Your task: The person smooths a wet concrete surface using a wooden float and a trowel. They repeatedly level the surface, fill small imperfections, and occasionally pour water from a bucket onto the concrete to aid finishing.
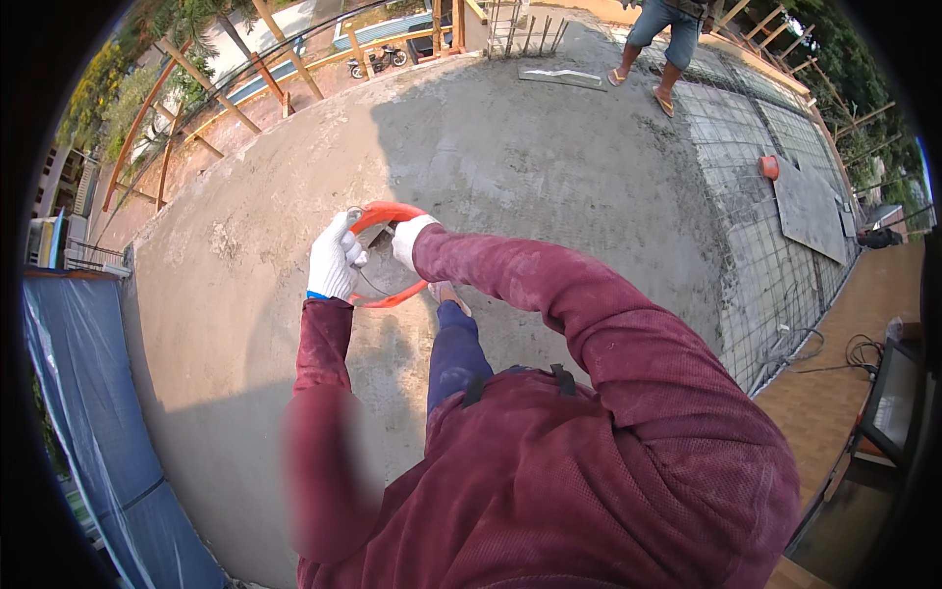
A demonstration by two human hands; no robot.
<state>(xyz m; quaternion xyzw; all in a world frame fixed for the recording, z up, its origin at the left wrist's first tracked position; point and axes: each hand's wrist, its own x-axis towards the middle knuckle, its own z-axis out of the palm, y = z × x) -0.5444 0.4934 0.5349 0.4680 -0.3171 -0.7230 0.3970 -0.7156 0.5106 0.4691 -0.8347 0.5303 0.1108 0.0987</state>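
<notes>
In front of me, over the grey concrete surface (pixel 471 177), is an orange bucket (pixel 392 210) with a thin wire handle, seen from above as a ring. My left hand (pixel 334 260), in a white knitted glove with a blue cuff edge, is closed on the bucket's left rim. At the opposite side my right hand (pixel 409 241), also white-gloved, is closed by the rim. A small dark piece (pixel 383 236) shows at its fingers, reaching over the bucket's opening; its kind is hidden. My foot (pixel 446 294) stands just beyond the bucket's near right edge.
Another person (pixel 665 44) in shorts and flip-flops stands at the far right, near a flat board (pixel 561 79). Steel mesh (pixel 765 255) lies along the right, with a grey panel (pixel 810 211) and another orange bucket (pixel 768 167). Blue sheeting (pixel 98 422) borders the left; upright rebar (pixel 525 34) stands far off.
</notes>
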